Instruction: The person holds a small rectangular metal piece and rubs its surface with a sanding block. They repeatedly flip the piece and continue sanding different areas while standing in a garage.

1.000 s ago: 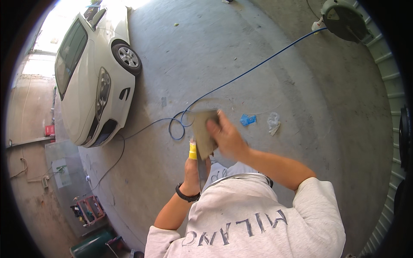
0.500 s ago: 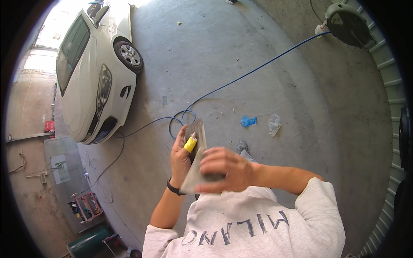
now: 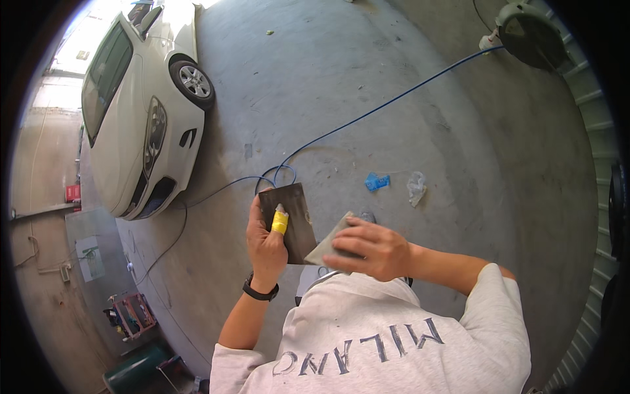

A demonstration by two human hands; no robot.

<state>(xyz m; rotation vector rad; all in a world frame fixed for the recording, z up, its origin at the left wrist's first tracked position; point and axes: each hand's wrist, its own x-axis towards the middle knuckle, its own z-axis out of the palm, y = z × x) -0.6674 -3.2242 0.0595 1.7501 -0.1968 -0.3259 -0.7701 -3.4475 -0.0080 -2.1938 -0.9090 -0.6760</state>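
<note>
My left hand [image 3: 267, 246] grips a dark, flat rectangular board [image 3: 294, 220] with paler smears along its right side. Yellow tape [image 3: 280, 222] wraps the thumb, which lies across the board's face. A flat grey wedge-shaped piece [image 3: 326, 243], much like a putty spreader, is pinched in my right hand [image 3: 377, 248]. Its pointed lower left corner meets or overlaps the board's lower right corner; I cannot tell whether they touch. The right fingers are slightly blurred and cover part of the grey piece.
A white car [image 3: 141, 118] stands at the left. A blue hose [image 3: 394, 95] crosses the floor from a round reel [image 3: 531, 36] and loops beyond my hands. A blue wrapper [image 3: 377, 182] and clear plastic [image 3: 417, 188] lie ahead. A green cylinder [image 3: 138, 369] sits lower left.
My right hand has moved right with the grey piece, off the board it overlapped. The left hand has shifted slightly left and turned the board's broad face into view.
</note>
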